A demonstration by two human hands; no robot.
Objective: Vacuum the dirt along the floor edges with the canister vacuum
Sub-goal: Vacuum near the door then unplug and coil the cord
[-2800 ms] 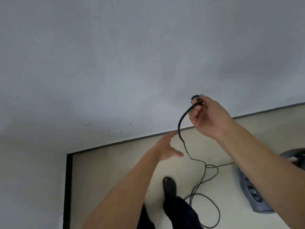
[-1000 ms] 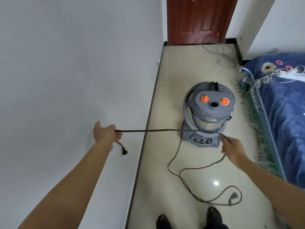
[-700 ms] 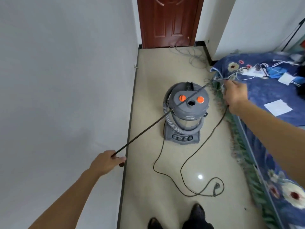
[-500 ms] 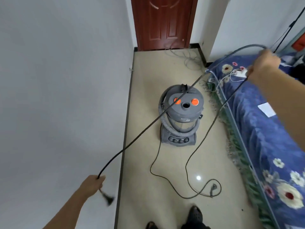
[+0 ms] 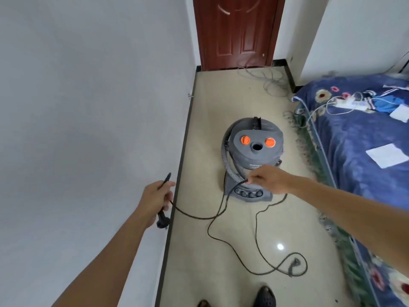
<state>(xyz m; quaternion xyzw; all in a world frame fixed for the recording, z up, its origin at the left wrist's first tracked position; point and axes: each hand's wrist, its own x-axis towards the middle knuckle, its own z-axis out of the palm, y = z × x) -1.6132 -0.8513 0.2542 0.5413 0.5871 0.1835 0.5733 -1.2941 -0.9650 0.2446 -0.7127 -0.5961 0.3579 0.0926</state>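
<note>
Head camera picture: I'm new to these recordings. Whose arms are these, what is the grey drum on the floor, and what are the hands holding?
The camera sits on a person's head, looking down, so the arms are theirs. The grey drum is a canister vacuum standing on the tiled floor beside the bed. The left hand grips the vacuum's black power cord near its plug; the right hand pinches the same cord further along. The rest lies looped on the floor.

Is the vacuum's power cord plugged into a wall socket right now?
No. The plug hangs loose below the left hand, which holds the cord beside the bare wall.
</note>
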